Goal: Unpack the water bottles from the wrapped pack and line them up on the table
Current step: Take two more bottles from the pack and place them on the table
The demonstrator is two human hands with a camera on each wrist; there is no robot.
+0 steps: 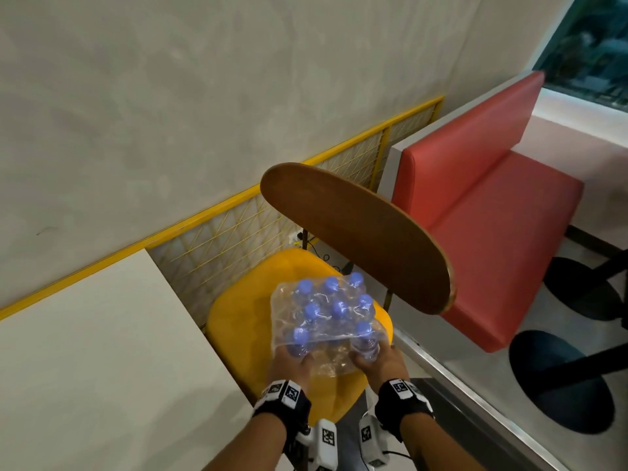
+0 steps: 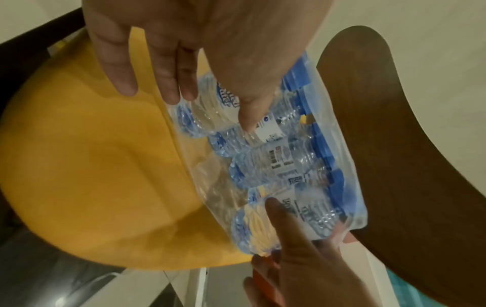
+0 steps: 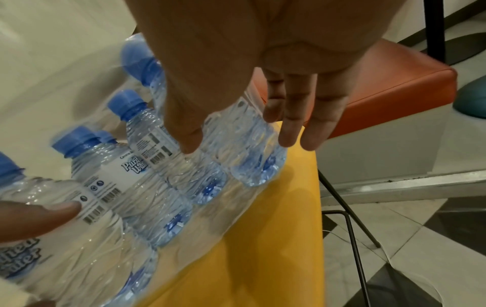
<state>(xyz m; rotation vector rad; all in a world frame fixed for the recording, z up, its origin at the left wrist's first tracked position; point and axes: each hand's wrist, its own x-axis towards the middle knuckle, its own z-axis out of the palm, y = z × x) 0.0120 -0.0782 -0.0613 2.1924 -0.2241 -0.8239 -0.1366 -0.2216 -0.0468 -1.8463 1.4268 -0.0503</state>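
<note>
pack (image 1: 329,317): clear shrink-wrapped bundle of small water bottles w/ blue caps, tilted, held low over the yellow chair seat (image 1: 248,321); in head view caps face up and far, bottoms toward the person. Can't tell if it touches the seat.
wrap: see-through film, crumpled and loose at the near edge between the two hands; still round the bottles.
bottles: ribbed clear plastic, white labels w/ barcodes, blue print; 8 caps countable in head view, in rows.
left hand (image 1: 289,363): at the near-left corner of the pack, thumb on the side of a bottle, fingers under the bottoms; grasping the pack through the film. Left wrist view shows fingers (image 2: 168,79) reaching along the underside, thumb pressed on a label.
right hand (image 1: 379,363): at the near-right corner, thumb on a bottle's side, fingers (image 3: 291,116) spread beside and below the bottoms; grasping the pack likewise.
wrists: black straps w/ white tag blocks on both.
chair: yellow moulded seat, dark wooden backrest (image 1: 356,239) on the far-right side, thin black legs.
worktop (image 1: 95,351): white, to the left of the chair, near the pack but apart from it.
surroundings: yellow-framed mesh panel (image 1: 238,215) along the wall behind chair; red padded bench (image 1: 482,212) to the right; black round table bases on pale floor, far right.
</note>
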